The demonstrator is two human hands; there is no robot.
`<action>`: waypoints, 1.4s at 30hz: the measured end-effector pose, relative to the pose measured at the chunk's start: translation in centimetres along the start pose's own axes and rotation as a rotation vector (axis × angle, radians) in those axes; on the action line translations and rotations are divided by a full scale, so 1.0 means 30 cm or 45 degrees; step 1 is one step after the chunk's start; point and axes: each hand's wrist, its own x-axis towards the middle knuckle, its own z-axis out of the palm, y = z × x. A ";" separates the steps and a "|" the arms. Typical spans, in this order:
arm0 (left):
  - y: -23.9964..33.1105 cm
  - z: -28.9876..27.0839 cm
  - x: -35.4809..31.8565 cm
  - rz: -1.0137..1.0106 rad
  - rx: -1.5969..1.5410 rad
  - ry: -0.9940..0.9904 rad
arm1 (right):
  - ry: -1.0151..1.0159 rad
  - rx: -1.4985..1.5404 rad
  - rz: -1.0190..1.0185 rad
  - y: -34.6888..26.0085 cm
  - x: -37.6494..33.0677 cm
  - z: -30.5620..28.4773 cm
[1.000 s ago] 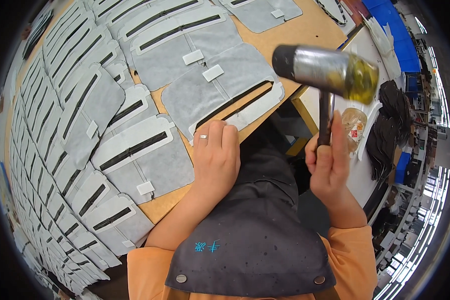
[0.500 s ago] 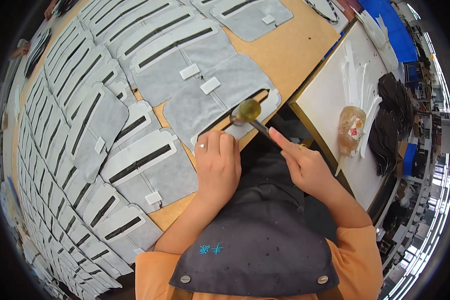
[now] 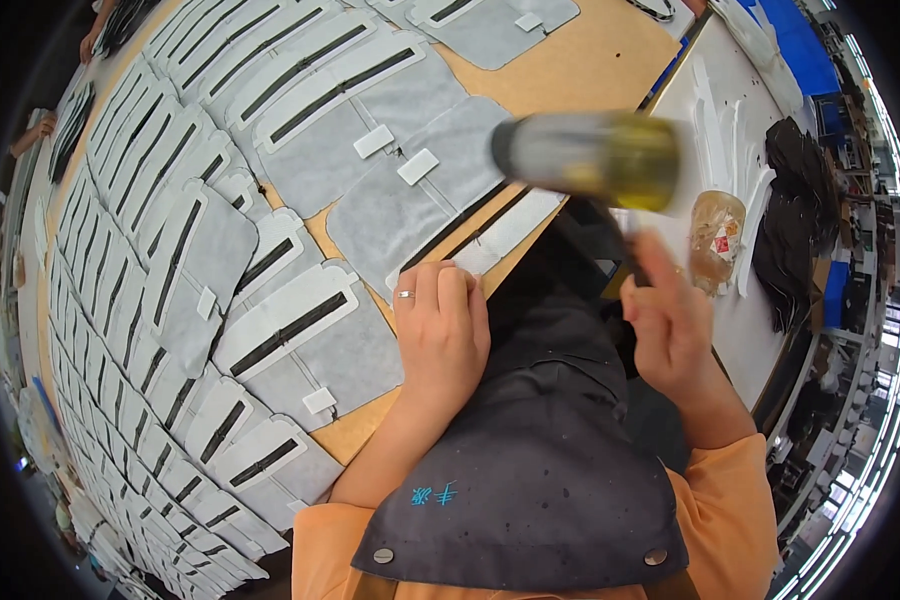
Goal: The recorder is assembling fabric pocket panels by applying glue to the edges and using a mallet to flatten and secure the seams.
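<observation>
My right hand [image 3: 670,325], blurred by motion, is closed round the dark handle of a mallet [image 3: 590,160]. The mallet's head, with a dark face and a translucent yellow end, is lifted above the board's right edge and smeared. On the board, my left hand [image 3: 442,320] rests with its fingers together and curled down at the near edge of a grey fabric panel [image 3: 370,235]; the fingertips are partly hidden. Beyond these fingers runs the panel's long slot [image 3: 475,228], edged in black with tan showing inside. A small white tab [image 3: 417,167] sits on the panel.
Overlapping grey panels [image 3: 310,345] with black-slotted white frames cover the tan board [image 3: 540,80] to the left. At right, a white side table [image 3: 660,230] carries an amber plastic bottle [image 3: 718,245], white strips and black pieces [image 3: 795,240]. Another person's hand [image 3: 42,126] shows at far left.
The mallet has risen off the panel's slotted end and swung up to the right, its head now sideways. My right hand has moved right with it; my left hand stays at the panel's edge.
</observation>
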 end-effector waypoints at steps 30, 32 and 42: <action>0.060 0.033 0.087 0.092 0.307 -0.245 | 0.065 -0.001 1.208 0.368 -0.193 -0.380; 0.067 0.048 0.113 0.065 0.266 -0.218 | 0.154 0.485 1.158 0.420 -0.179 -0.372; -0.007 -0.007 0.179 -0.266 -0.161 0.062 | 0.322 1.806 0.563 0.450 -0.117 -0.231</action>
